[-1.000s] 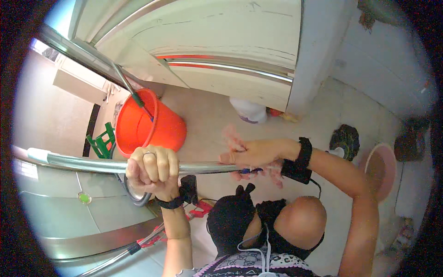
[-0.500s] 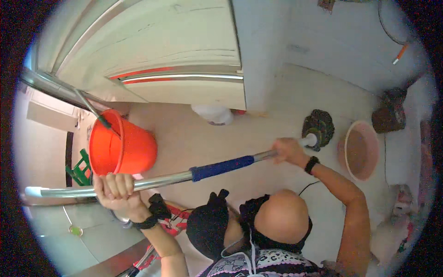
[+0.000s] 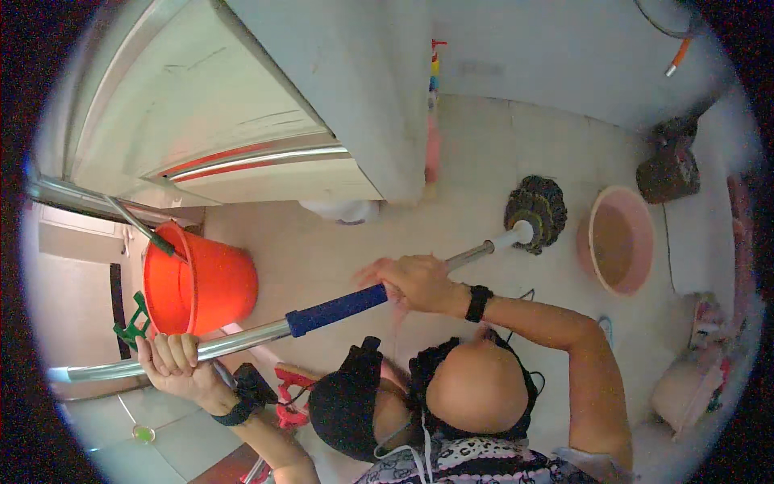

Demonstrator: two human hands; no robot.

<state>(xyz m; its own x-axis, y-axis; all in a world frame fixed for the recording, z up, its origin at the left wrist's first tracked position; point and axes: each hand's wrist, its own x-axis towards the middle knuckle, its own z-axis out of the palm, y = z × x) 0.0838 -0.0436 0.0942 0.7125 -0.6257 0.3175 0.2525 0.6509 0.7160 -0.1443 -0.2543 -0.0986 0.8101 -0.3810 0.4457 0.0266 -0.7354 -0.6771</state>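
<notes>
We judge the work under way, its remainder unclear. The left hand (image 3: pixel 169 363) clasps the mop (image 3: pixel 337 310); the right hand (image 3: pixel 426 284) blurs at its pole, grip undeterminable. We find the mop's head (image 3: pixel 542 202) on the floor (image 3: pixel 459 169), near the basin (image 3: pixel 586 242).

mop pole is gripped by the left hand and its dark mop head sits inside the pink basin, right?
Not quite. The head view shows the dark mop head outside the pink basin, apart from it and to its left. The left hand does grip the mop pole.
</notes>
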